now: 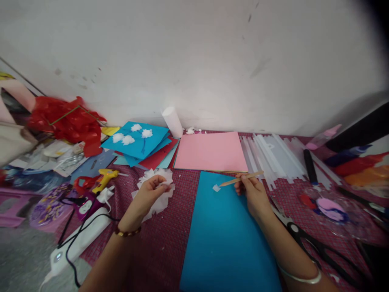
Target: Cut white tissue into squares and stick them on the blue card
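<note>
One stick occupies the right hand; whether the narrowed left hand holds paper is unclear.

the left hand curls loosely and the right hand holds a pinch.

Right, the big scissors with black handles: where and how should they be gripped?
Probably best by the black handles, coming from the near right. The scissors lie slantwise, loops toward the near right and blades pointing away, so gripping there avoids the edges. The right forearm runs close along their left side, so coming from the left looks more awkward.
</note>
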`<state>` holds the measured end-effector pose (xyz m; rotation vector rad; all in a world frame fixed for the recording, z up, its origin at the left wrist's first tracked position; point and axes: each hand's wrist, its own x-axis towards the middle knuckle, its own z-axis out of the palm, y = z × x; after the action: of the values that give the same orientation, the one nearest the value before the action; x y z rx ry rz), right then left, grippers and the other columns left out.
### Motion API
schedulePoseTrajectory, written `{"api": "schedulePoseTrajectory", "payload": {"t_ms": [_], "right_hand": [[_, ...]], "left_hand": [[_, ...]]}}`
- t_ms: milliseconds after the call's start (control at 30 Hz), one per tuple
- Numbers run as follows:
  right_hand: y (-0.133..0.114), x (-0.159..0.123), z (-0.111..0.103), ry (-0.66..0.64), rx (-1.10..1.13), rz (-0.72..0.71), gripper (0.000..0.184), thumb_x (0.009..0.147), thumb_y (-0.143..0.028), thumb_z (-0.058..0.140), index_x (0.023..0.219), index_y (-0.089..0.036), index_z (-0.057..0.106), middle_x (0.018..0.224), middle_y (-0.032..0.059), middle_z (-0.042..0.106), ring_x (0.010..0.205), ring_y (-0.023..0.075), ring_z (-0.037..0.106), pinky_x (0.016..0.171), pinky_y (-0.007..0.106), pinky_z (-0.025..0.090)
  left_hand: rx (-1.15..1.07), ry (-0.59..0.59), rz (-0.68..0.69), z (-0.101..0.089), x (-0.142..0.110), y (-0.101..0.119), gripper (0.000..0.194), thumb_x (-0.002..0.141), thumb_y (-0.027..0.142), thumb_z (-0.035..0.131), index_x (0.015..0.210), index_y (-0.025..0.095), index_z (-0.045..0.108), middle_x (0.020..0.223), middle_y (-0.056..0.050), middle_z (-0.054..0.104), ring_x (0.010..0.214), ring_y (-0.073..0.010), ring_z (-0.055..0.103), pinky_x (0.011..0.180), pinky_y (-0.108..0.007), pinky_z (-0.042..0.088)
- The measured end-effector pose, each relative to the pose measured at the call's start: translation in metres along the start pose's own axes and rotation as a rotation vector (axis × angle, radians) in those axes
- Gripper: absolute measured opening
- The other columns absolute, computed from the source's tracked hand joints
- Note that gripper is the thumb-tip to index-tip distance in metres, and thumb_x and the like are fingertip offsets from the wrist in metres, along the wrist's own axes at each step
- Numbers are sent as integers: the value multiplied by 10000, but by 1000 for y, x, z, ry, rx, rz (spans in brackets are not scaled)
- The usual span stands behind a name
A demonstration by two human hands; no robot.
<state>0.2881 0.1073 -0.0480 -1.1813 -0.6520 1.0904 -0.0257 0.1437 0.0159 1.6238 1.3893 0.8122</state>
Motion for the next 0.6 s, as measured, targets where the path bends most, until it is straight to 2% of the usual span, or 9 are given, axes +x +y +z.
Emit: {"api": "schedulePoseTrajectory", "payload": {"t_ms": [67,133,233,300,400,467,600], "right_hand": [[1,0,-1,4,3,4,306,722,-465,692,812,-176,643,546,-16,615,466,114,516,433,224,399],[1,-1,-2,4,4,8,297,729,-460,688,809,-177,645,546,-15,615,473,114,519,443,225,407],[2,-1,-2,3,0,5,291,737,-456,685,814,-178,646,548,-13,616,480,116,525,455,229,414],[3,-1,-3,4,-2,3,283,743,-450,684,819,-181,645,548,-12,615,478,119,525,456,234,415],[4,0,-3,1,-14,-7,276,757,-447,676,829,-181,649,558,-9,617,482,122,526,463,241,419],[4,0,-3,-3,-25,-10,283,759,-452,672,829,-178,651,561,-9,618,484,120,526,466,239,420],[3,-1,-2,-8,-25,-6,299,757,-465,667,827,-175,645,557,-15,614,486,113,524,469,231,418]], "left_hand": [[21,-15,-49,-4,0,-2,132,763,304,515,811,184,543,687,-1,611,611,-143,573,607,-265,463],[265,-2,-24,-11,-2,-6,153,756,225,489,866,183,588,675,-1,614,586,-148,558,586,-268,445],[788,-8,143,-20,-7,-10,194,718,135,521,825,200,669,710,-33,625,674,-185,565,652,-306,427],[981,-43,247,-22,-11,-8,125,749,183,571,757,205,693,776,-61,630,756,-211,569,709,-337,417],[1061,-2,312,-11,-14,0,147,803,305,599,740,204,685,840,-71,617,804,-226,556,735,-356,407],[1108,27,314,2,-14,4,131,815,287,591,752,199,667,855,-72,609,835,-238,545,738,-362,399],[1232,-5,321,26,-8,1,121,840,210,533,811,191,649,880,-77,612,877,-265,535,755,-393,382]]}}
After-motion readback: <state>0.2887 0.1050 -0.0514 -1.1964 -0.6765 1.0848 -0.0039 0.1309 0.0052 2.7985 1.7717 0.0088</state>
